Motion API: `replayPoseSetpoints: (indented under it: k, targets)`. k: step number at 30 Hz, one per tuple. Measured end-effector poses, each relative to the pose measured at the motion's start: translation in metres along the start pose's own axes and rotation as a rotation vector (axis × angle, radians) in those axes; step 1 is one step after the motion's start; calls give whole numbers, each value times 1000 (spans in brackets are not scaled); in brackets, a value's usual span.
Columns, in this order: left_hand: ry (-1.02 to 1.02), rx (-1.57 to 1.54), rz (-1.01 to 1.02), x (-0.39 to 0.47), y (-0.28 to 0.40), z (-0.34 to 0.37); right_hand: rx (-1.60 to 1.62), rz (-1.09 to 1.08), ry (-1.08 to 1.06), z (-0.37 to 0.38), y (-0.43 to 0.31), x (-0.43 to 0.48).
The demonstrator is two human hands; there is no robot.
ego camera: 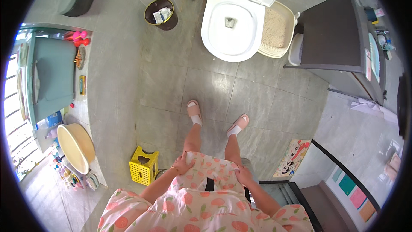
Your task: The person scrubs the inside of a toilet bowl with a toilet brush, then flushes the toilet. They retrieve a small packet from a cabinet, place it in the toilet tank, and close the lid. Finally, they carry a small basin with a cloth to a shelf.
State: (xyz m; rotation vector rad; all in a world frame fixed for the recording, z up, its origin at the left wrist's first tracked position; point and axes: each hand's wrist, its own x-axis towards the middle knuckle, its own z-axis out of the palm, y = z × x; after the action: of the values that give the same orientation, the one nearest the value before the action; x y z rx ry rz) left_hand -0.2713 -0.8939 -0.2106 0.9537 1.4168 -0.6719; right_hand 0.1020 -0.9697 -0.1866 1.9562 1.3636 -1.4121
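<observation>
My left hand point(183, 164) rests on the left leg of my peach-print shorts point(214, 165), near the hem, with a thin bracelet at the wrist. On the other side, my right hand point(243, 175) lies against the right leg of the shorts, its fingers partly hidden. Neither hand shows an object in it. Below them, my feet are in pink slippers point(194, 109) and white socks on grey floor tiles point(209, 85). Ahead stands a white toilet point(209, 38) with its lid raised.
A cat litter box point(273, 29) sits beside the toilet, near a dark cabinet point(331, 35). A waste bin point(170, 24) holds scraps. At left are a yellow step stool point(141, 169) and a ledge with a beige basin point(83, 145). A patterned mat point(292, 158) lies at right.
</observation>
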Motion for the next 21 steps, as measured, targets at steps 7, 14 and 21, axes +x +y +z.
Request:
replayPoseSetpoints:
  k: [7,14,21]
  targets:
    - [-127,-542,-46,-47,-79,-33,240,99,-157,-63,-22,-68]
    - [167,-601,-74,-78,-129,-75,574,68,347,-53,-30,-104]
    - [397,-401,204,-78,-90,-146,697,296,727,-62,-45,-159]
